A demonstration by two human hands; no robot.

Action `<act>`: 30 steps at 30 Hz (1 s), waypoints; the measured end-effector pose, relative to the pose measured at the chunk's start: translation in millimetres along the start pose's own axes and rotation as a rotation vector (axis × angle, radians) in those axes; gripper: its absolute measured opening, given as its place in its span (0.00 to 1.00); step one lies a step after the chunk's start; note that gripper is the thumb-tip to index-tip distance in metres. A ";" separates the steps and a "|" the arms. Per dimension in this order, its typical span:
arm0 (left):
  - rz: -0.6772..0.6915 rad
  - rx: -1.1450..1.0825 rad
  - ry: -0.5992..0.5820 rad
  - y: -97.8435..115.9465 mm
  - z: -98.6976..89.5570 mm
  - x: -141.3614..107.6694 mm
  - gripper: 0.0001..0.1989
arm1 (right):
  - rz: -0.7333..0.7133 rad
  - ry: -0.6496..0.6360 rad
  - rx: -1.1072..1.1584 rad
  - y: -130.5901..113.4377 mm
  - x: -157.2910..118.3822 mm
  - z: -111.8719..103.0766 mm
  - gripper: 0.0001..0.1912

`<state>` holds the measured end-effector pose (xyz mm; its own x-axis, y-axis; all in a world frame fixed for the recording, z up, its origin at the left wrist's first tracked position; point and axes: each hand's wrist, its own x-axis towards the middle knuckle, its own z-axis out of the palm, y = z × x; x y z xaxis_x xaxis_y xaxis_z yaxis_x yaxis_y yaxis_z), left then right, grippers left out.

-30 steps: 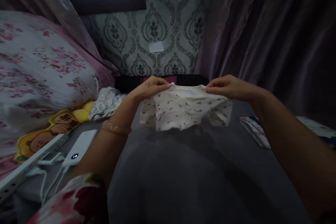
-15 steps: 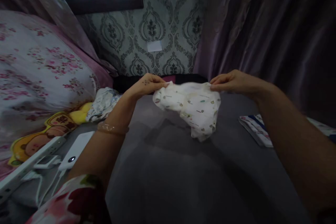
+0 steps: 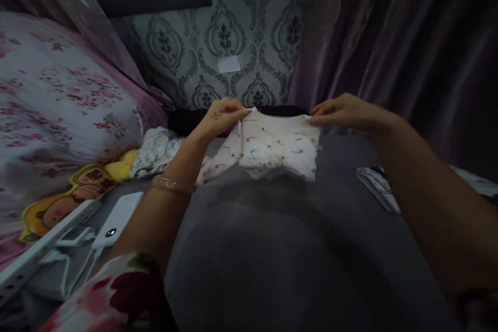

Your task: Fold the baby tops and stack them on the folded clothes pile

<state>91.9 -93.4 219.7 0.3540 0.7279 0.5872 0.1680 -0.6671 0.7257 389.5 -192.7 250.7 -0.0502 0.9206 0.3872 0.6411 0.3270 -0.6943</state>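
A small white baby shirt [image 3: 278, 140] with a tiny scattered print hangs stretched between my hands, above the grey sheet [image 3: 272, 249]. My left hand [image 3: 225, 116] pinches its upper left corner, thumb and fingers closed on the cloth. At the opposite upper corner, my right hand [image 3: 342, 110] grips the fabric the same way. A sleeve-like part trails down to the left, below my left hand. The lower edge looks bunched and slightly blurred.
On the left lie a crumpled printed cloth [image 3: 155, 153], a yellow cartoon cushion [image 3: 58, 207], a power strip [image 3: 50, 244] and a white power bank [image 3: 119, 220] with cables. Folded cloth [image 3: 377, 187] rests at right, partly behind my right arm. A patterned wall [image 3: 221, 36] stands behind.
The shirt has swung and spread out: its hanging part, earlier drooping at the lower right, now hangs wider, with a sleeve-like part flung to the left. Both hands keep their grip, slightly higher.
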 end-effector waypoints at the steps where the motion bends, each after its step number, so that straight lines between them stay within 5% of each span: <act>1: 0.011 0.000 0.036 -2.0 1.1 1.8 0.16 | -0.009 -0.034 0.039 0.4 1.6 -0.1 0.16; 3: 0.036 -0.004 0.090 -8.0 2.6 6.9 0.16 | -0.019 -0.103 0.109 2.6 6.0 0.0 0.17; 13: 0.005 0.069 0.180 -30.9 5.3 24.6 0.13 | -0.021 0.101 -0.061 20.1 21.8 6.6 0.19; 19: -0.042 -0.108 0.063 -17.3 0.0 14.0 0.17 | 0.076 -0.061 0.205 16.2 16.0 3.7 0.16; 25: -0.107 -0.118 -0.157 -13.7 -2.1 5.0 0.18 | 0.026 -0.102 0.160 15.0 14.7 6.7 0.14; 30: -0.141 -0.207 -0.054 -21.1 3.2 6.1 0.19 | 0.006 0.002 0.199 24.3 21.2 9.6 0.14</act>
<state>93.4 -75.4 206.9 0.3899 0.7981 0.4593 0.0287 -0.5091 0.8602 396.6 -163.2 236.2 -0.0453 0.9225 0.3833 0.4773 0.3571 -0.8029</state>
